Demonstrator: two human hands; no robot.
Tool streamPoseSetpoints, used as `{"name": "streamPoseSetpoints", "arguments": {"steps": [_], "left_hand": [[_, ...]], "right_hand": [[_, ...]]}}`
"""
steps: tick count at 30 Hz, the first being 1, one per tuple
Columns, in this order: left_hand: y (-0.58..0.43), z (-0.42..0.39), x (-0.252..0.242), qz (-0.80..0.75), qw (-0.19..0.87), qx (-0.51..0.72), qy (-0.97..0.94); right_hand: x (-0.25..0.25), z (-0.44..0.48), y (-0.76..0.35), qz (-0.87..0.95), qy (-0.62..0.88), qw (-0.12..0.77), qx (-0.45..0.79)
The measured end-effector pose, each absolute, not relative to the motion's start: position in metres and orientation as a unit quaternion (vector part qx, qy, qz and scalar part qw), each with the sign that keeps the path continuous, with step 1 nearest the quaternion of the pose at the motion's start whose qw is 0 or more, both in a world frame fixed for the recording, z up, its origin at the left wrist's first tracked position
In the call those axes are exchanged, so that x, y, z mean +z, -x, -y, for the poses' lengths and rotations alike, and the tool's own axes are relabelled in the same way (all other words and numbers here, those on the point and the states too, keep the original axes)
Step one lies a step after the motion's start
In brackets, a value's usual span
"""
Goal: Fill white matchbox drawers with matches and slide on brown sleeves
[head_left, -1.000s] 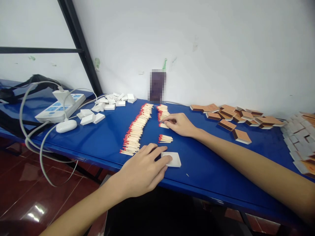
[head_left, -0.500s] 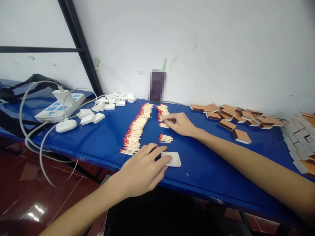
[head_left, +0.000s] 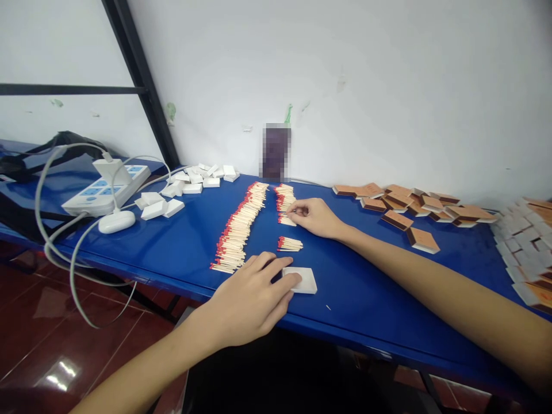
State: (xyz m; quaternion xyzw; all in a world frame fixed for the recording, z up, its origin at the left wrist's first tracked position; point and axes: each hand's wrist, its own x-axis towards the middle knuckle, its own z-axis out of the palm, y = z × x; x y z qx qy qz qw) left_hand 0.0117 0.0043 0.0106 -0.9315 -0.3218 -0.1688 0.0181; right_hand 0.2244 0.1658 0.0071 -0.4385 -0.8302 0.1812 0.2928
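My left hand (head_left: 250,302) rests at the table's front edge, its fingers around the left end of a white matchbox tray (head_left: 308,280), one fingertip pressing inside it. Farther back, my right hand (head_left: 317,217) is closed in a pinch over the shorter right-hand row of red-headed matches (head_left: 284,195). Its fingertips are on matches there; how many they grip is hidden. A small separate bunch of matches (head_left: 290,244) lies between that hand and the tray. Left of both hands runs a long curved row of matches (head_left: 235,234), heads to the left.
White matchbox trays (head_left: 192,188) are heaped at the back left, beside a power strip (head_left: 107,187) with a white charger and cables. Orange matchbox sleeves (head_left: 399,197) lie at the back right. Stacked matchboxes (head_left: 524,247) stand at the right edge. A blurred dark object (head_left: 276,152) leans on the wall.
The fingertips of my right hand have shifted very slightly at the right row of matches. My left hand and the tray stay in place.
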Motion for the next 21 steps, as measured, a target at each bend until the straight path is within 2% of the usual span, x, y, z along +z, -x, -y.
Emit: {"name": "streamPoseSetpoints", "arguments": {"steps": [12,21], "left_hand": [[-0.0117,-0.0048,0.0098,0.321,0.017,-0.163,0.933],[-0.0115,-0.0049,0.0095,0.323,0.017,-0.161,0.933]], "right_hand": [[0.0049,-0.1708,-0.2257,0.817,0.447,0.298,0.208],[0.0073,-0.1686,-0.2235,0.813,0.473,0.291,0.174]]}}
